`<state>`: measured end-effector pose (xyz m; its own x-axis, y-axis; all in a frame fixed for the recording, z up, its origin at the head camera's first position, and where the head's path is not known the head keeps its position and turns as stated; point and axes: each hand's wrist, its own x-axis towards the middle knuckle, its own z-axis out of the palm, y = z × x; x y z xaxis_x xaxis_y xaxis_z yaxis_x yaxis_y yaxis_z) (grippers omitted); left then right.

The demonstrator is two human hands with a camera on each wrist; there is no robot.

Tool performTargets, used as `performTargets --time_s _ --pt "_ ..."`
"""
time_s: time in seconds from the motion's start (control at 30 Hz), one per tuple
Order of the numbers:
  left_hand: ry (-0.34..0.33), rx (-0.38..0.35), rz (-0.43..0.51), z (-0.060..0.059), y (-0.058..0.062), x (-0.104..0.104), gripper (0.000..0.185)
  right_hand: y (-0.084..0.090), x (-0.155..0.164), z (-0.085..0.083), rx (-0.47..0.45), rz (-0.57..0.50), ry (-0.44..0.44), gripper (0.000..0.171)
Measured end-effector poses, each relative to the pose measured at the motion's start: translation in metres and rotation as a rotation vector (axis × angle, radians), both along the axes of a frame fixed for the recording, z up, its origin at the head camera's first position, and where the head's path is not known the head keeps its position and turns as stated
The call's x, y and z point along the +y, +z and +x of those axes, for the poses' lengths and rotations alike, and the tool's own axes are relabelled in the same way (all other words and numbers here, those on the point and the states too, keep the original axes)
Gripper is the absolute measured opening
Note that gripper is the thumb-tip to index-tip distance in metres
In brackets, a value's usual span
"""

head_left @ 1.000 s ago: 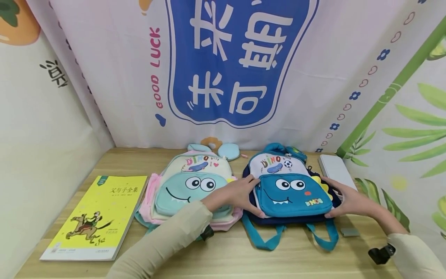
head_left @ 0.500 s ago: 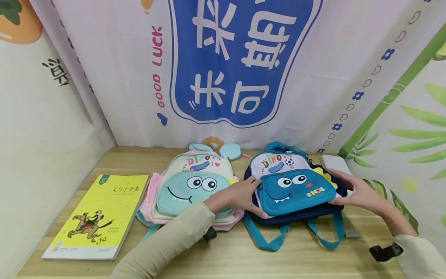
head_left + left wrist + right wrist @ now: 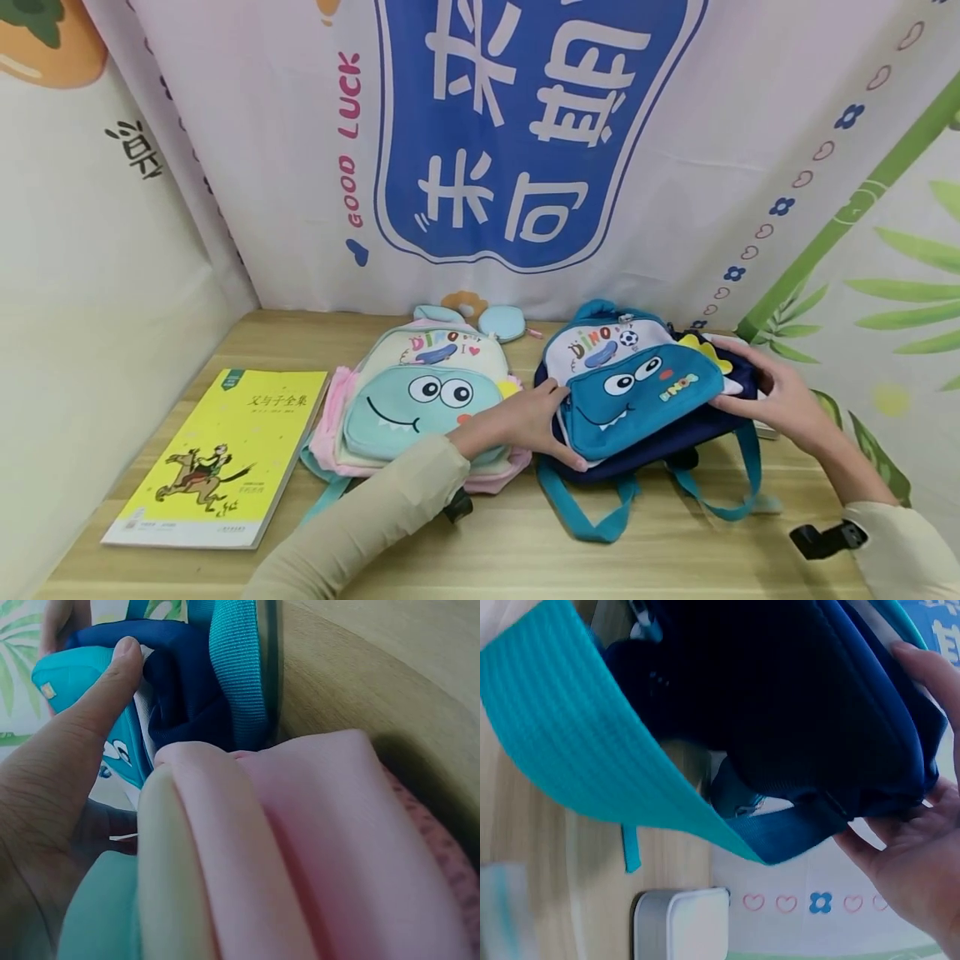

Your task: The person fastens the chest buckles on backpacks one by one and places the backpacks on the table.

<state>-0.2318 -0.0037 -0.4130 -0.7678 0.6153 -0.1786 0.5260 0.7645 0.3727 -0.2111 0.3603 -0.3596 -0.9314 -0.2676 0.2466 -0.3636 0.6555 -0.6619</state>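
While both hands grip it, a blue dinosaur backpack (image 3: 637,400) sits tilted on the right half of a pale wooden desk (image 3: 487,550), its right side raised. The left hand (image 3: 536,425) clasps the bag's left edge, thumb on the front pocket; the right hand (image 3: 780,400) cups the lifted right side, fingers curled around it. Teal straps (image 3: 592,521) trail toward the person. Just beside it, on the left, lies a pink and mint dinosaur backpack (image 3: 420,408), with a yellow book (image 3: 217,458) farther left. A white box (image 3: 682,922) rests behind the blue bag. Printed fabric backdrops (image 3: 525,125) with large characters and green leaves enclose the desk.
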Motion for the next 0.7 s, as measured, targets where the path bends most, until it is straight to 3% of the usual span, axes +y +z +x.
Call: performTargets --time_s 0.13,0.7 --pt "0.004 0.002 0.001 0.001 0.000 0.001 0.117 0.007 -0.008 0.002 0.001 0.006 -0.050 0.073" --pt "-0.025 0.012 0.087 0.007 -0.004 0.008 0.118 0.041 -0.034 0.006 0.155 0.039 -0.043 0.079"
